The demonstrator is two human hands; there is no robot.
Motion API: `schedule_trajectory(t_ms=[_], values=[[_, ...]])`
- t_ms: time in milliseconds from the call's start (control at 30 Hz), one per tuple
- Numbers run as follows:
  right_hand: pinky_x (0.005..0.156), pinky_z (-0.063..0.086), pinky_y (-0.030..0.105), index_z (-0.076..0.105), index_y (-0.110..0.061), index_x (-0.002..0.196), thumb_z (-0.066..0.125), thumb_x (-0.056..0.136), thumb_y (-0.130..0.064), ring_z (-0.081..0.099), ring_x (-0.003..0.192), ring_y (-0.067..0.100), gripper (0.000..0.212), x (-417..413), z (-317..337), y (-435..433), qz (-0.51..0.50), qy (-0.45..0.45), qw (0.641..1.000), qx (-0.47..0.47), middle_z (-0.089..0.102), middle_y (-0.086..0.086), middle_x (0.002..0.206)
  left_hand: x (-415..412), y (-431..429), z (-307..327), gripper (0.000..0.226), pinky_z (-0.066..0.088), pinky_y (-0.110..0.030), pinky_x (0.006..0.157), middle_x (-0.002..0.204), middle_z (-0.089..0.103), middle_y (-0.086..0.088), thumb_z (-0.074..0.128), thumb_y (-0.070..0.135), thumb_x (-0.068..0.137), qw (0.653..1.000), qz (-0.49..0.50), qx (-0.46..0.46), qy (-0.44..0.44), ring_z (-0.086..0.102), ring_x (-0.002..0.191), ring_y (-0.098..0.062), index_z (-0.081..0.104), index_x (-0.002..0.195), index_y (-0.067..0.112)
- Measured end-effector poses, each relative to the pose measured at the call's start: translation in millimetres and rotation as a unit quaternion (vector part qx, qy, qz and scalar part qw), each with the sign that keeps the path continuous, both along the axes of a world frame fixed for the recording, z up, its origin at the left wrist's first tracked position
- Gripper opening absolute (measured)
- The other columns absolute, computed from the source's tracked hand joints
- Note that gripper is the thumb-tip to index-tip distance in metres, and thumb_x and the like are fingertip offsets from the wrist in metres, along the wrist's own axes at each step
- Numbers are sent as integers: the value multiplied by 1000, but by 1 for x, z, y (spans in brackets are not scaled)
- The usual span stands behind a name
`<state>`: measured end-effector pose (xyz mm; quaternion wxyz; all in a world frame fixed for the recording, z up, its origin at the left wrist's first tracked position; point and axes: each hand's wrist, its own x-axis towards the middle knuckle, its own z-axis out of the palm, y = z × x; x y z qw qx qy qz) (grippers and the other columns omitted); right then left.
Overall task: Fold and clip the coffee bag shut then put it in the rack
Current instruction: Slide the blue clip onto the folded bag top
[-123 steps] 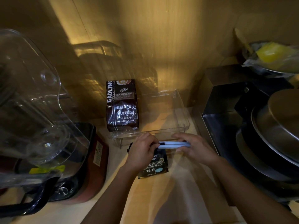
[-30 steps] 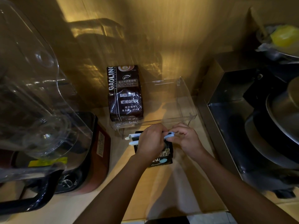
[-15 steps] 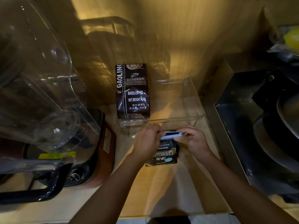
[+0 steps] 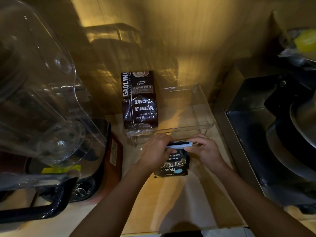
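Coffee bag (image 4: pixel 174 165), small and dark, lies on the wooden counter (image 4: pixel 179 202) just in front of the clear acrylic rack (image 4: pixel 203 106). A white clip (image 4: pixel 179 144) sits across its top edge. The left hand (image 4: pixel 153 153) pinches the clip's left end, the right hand (image 4: pixel 204 148) its right end. A larger Gaoling coffee bag (image 4: pixel 139 100) stands in the rack's left side.

A dim home kitchen: blender jug (image 4: pixel 39 93), steel pot lid (image 4: pixel 304 124) (stove side), wooden counter (image 4: pixel 171 202).
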<state>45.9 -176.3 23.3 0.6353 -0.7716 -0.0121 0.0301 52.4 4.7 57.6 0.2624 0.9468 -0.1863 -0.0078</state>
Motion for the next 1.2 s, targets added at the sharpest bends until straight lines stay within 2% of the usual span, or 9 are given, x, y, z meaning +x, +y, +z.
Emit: schedule_trajectory(t_ms=[133, 233, 300, 400, 567, 667, 767, 1033, 1200], values=[[68, 44, 9, 67, -13, 87, 70, 72, -1, 55, 84, 14, 20, 2, 2, 0, 13, -7, 997, -76, 56, -3, 87, 1, -3, -2, 22, 29, -25, 70, 99, 65, -5, 64, 24, 80, 1000, 9, 6, -10, 54, 94, -21, 61, 100, 14], [85, 40, 32, 66, -8, 93, 70, 74, -7, 52, 97, 23, 20, 6, 6, 0, 43, -43, 985, -163, 55, 1, 93, 1, -5, -3, 21, 30, -26, 71, 99, 65, -6, 64, 21, 80, 1000, 13, 7, -17, 55, 94, -22, 62, 99, 13], [85, 28, 31, 65, -11, 98, 71, 75, -15, 49, 101, 22, 24, 8, 8, 2, 84, -95, 961, -247, 58, 4, 98, 1, -7, -3, 20, 34, -28, 71, 98, 65, -7, 64, 20, 79, 1000, 7, 12, -18, 55, 93, -23, 62, 98, 12], [81, 24, 31, 64, -10, 96, 69, 77, -19, 50, 98, 23, 21, 11, 11, 9, 111, -141, 936, -302, 63, 8, 97, 2, -8, -3, 20, 35, -30, 72, 99, 65, -9, 63, 16, 79, 1000, 5, 18, -20, 55, 94, -25, 62, 99, 11], [82, 28, 34, 64, -5, 89, 68, 78, -14, 51, 91, 26, 16, 12, 11, 13, 97, -161, 929, -318, 64, 12, 91, 4, 0, 2, 27, 32, -25, 72, 102, 65, -5, 67, 23, 78, 1000, 0, 16, 5, 54, 96, -22, 60, 101, 14], [84, 35, 39, 64, -2, 88, 68, 77, -11, 52, 89, 27, 14, 11, 11, 13, 83, -151, 935, -309, 64, 14, 89, 5, 11, 2, 26, 38, -28, 73, 102, 64, -3, 67, 27, 78, 999, 24, 39, 15, 55, 94, -20, 60, 100, 18], [79, 35, 34, 64, -2, 87, 68, 77, -9, 52, 87, 27, 14, 11, 11, 14, 89, -159, 935, -303, 64, 14, 87, 5, 18, 0, 22, 43, -33, 76, 102, 65, -2, 67, 27, 78, 998, 44, 42, 28, 56, 94, -20, 61, 98, 20], [71, 39, 31, 64, 2, 81, 58, 72, -16, 55, 79, 29, 21, 4, 13, 18, 78, -165, 936, -302, 65, 18, 79, 2, 9, 2, 21, 39, -31, 72, 99, 62, -3, 65, 27, 79, 998, 16, 57, 11, 54, 92, -21, 58, 95, 17], [69, 35, 27, 63, 6, 78, 57, 69, -9, 57, 77, 34, 18, 5, 14, 22, 85, -162, 934, -306, 64, 22, 76, 2, -15, -2, 20, 38, -35, 76, 99, 62, -11, 57, 12, 81, 998, -25, 66, 1, 52, 95, -28, 59, 100, 10]])
